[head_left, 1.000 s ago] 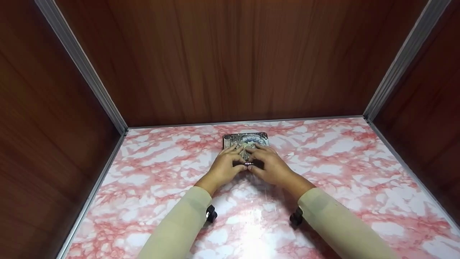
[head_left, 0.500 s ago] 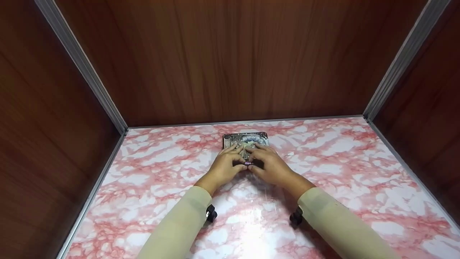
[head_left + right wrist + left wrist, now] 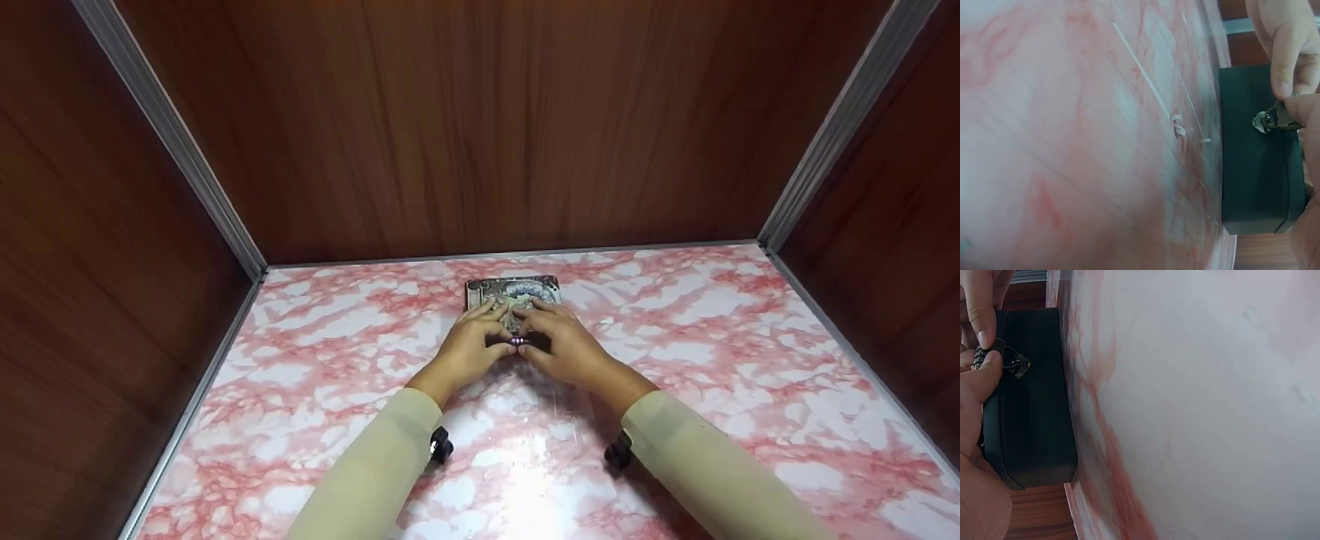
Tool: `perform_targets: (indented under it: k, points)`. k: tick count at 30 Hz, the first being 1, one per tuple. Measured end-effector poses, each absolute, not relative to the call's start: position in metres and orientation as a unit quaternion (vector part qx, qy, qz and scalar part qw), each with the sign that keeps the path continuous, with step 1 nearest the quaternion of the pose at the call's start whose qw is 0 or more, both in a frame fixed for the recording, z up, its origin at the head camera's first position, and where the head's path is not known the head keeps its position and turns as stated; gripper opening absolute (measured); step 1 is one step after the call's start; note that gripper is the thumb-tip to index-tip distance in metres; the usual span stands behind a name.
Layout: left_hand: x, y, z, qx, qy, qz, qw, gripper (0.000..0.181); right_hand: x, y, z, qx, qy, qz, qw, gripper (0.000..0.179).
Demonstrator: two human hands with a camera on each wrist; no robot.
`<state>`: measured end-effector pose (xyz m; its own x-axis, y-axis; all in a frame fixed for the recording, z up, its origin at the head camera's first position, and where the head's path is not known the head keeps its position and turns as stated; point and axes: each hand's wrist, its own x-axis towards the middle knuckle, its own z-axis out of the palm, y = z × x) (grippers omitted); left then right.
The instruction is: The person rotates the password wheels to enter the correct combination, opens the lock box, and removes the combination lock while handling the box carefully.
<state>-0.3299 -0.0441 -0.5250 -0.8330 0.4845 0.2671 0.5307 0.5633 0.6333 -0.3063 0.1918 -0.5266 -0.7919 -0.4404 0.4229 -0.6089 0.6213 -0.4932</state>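
Note:
A small box (image 3: 517, 287) with an ornate patterned lid sits toward the back of the table. Its plain dark side (image 3: 1036, 422) fills part of the left wrist view. From a metal hasp (image 3: 1023, 367) on that side hangs a small combination padlock (image 3: 980, 355) with number dials. My left hand (image 3: 469, 349) pinches one end of the padlock between thumb and finger. The other end is pinched by my right hand (image 3: 562, 345), and the remaining fingers of both hands rest on the lid. In the right wrist view, fingers partly cover the padlock (image 3: 1286, 118).
The tabletop (image 3: 337, 375) has a red and white marbled surface. Dark wood panels (image 3: 480, 135) close it in at the back and both sides, with metal strips (image 3: 172, 135) at the corners. White marks (image 3: 1143, 73) lie on the table near the box.

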Motion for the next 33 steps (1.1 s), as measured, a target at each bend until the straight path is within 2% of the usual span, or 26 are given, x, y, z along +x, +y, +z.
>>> perform_targets:
  k: [14,22,33]
  points:
    - [-0.3308,-0.0432,-0.5253,-0.278,-0.894,-0.351,0.019,0.013,-0.3065,0.1928,-0.5257,0.302,-0.891,0.315,0.127,0.011]
    - [-0.3308,-0.0424,-0.5247,-0.279,-0.893,-0.352,0.023,0.014,-0.3076,0.1936,-0.5272,0.307,-0.889,0.314,0.134,0.019]
    - [-0.3309,-0.0432,-0.5253,-0.280,-0.892,-0.354,0.022,0.014,-0.3067,0.1924,-0.5266,0.285,-0.897,0.315,0.121,0.017]
